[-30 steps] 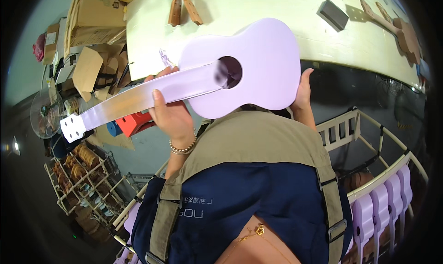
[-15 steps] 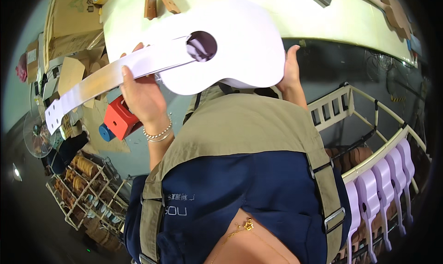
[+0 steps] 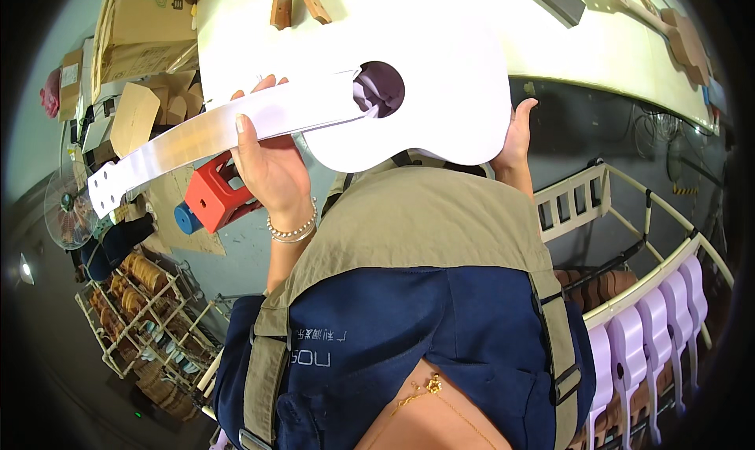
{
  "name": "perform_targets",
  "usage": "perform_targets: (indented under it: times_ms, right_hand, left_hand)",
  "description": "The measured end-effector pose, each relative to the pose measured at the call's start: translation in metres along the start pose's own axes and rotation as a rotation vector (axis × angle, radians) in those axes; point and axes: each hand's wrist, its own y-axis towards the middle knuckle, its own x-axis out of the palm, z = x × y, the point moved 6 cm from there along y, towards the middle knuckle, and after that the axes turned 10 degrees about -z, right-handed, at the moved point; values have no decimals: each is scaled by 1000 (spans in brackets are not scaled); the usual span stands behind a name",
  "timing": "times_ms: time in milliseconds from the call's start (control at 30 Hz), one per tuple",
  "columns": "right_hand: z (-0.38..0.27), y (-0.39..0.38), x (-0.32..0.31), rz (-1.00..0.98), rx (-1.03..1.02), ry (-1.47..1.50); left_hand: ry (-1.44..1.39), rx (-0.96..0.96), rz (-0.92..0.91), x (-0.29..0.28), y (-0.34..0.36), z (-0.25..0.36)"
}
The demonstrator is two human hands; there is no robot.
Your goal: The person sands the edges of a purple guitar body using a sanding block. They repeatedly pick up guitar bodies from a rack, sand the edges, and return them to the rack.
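A pale lilac ukulele [image 3: 452,108] without strings lies across my two hands, its face up and its neck pointing left. My left hand [image 3: 271,163] is wrapped round the neck [image 3: 204,135], thumb on the near edge and fingertips showing past the far edge. The fretboard face has a brownish bare-looking stretch. At the rounded end of the body my right hand [image 3: 515,139] supports it, thumb raised and the other fingers hidden behind it. Crumpled lilac material [image 3: 377,100] sits inside the sound hole.
A white table [image 3: 236,25] spans the far side, bearing wooden necks [image 3: 283,5], a grey block [image 3: 559,1] and a wooden instrument [image 3: 680,45]. Lilac ukuleles hang on a rack [image 3: 629,293] at right. A red stool [image 3: 216,194], cardboard boxes [image 3: 145,25] and a fan [image 3: 67,202] stand left.
The ukulele and both hands have shifted a little to the right and slightly down in view. The background has also shifted right as the head moved. Both hands keep their hold.
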Motion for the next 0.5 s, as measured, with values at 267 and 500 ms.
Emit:
perform_targets:
  times_ms: [267, 500]
  right_hand:
    - [14, -3, -6, -110, 16, -49]
    - [51, 32, -112, -177, 11, -109]
  left_hand:
    - [46, 17, -92, -3, -11, 10]
    - [310, 107, -458, 8, -21, 29]
